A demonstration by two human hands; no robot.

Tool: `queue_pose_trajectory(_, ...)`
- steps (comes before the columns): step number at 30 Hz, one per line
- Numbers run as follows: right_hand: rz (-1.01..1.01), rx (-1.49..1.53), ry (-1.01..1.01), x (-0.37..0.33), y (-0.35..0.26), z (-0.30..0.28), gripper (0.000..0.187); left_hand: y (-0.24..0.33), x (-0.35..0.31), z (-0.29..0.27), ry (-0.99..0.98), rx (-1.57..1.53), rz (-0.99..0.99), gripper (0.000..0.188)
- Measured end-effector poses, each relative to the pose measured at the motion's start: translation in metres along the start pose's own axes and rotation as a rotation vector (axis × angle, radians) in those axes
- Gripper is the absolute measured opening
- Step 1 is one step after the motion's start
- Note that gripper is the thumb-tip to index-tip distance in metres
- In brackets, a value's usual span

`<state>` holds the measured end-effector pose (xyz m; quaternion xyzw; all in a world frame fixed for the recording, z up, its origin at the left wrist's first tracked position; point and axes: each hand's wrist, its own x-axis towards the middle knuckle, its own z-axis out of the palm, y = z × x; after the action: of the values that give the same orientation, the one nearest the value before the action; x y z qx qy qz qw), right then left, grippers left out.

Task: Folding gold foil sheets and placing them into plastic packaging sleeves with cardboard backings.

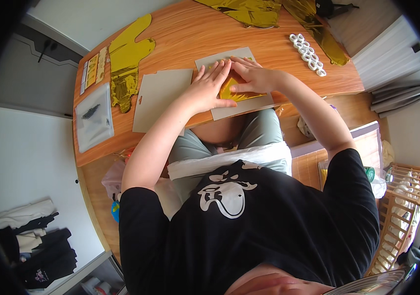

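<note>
My left hand (209, 89) and my right hand (255, 78) lie flat on a folded piece of shiny gold foil (242, 93). Their fingers are stretched out, and the fingertips come close together at the far side. Part of the foil is hidden beneath the hands. Under it is a grey card (243, 109), near the table's front edge. Left of that lies a second grey card (163, 96) with a small slot at its left side. Neither hand grips anything.
On the wooden table (180, 39), a flat gold foil balloon (128, 54) lies at left, beside a clear plastic bag (94, 120). More gold foil (251, 12) lies at the far edge, another foil piece (325, 39) at right. Several white rolls (308, 54) sit near it.
</note>
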<state>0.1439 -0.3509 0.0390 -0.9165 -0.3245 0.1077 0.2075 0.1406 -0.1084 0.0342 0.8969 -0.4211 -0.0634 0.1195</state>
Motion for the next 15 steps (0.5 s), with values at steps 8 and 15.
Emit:
queue_pose_trajectory(8,0.094,-0.318,0.246,0.000,-0.038,0.007,0.077,-0.001,-0.001,0.003,0.039,-0.012,-0.031,0.136)
queue_pose_trajectory(15,0.078,-0.318,0.484,-0.002,-0.036,0.031,0.082,0.004,0.000,-0.002,0.001,-0.097,-0.062,0.138)
